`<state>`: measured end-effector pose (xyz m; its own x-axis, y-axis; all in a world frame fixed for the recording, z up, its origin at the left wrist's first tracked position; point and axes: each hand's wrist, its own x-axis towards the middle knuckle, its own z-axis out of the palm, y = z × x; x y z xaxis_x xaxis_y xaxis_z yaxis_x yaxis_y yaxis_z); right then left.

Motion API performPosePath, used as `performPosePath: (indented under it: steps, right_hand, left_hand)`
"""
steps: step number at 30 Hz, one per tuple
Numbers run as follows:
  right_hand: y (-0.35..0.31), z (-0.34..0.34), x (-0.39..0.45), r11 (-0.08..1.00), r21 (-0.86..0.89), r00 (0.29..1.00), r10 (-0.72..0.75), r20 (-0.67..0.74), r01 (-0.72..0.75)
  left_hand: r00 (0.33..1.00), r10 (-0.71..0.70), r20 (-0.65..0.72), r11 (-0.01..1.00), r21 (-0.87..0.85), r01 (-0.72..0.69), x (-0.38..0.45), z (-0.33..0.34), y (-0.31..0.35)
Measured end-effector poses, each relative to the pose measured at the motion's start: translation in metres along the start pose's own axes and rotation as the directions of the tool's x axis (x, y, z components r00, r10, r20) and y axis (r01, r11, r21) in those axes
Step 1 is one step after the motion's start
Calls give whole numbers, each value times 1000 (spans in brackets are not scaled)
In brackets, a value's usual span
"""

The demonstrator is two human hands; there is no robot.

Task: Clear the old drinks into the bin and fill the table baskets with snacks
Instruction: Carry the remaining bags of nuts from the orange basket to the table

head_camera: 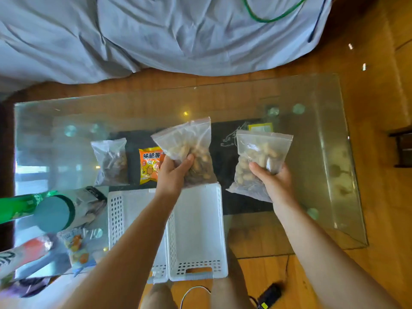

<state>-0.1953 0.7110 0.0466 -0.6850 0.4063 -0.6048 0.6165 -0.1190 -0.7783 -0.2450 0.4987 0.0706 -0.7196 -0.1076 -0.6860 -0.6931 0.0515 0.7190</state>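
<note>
My left hand [172, 172] grips a clear zip bag of peanuts [189, 146], held up above the far end of two white perforated baskets [198, 233] that stand side by side and look empty. My right hand [273, 182] grips a second clear bag of peanuts [259, 157], raised over the glass table [323, 157] to the right of the baskets. A third clear bag of nuts [111, 162] and an orange snack packet [148, 165] lie on the table beyond the baskets.
Green and teal drink containers [44, 211] and several wrapped snacks [75, 246] crowd the table's left end. A yellow packet [260, 127] lies behind the right bag. A grey sheet [156, 34] covers furniture beyond the table. Cables and a black adapter [269, 295] lie on the wooden floor.
</note>
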Motion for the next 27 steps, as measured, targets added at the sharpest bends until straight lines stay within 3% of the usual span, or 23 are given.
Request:
performPosePath:
  steps: [6,15,27]
  right_hand:
    - [48,22,67,996,-66,998,63,-17,-64]
    - [89,36,108,962,-239,990,141,9,-135]
    - [87,43,121,955,-241,975,199,94,-172]
  left_hand:
    - [986,-160,34,980,124,155,79,30,-34]
    - [972,-233,17,924,316,216,123,44,-75]
    - [963,-264,-58,847,463,260,133,37,-83]
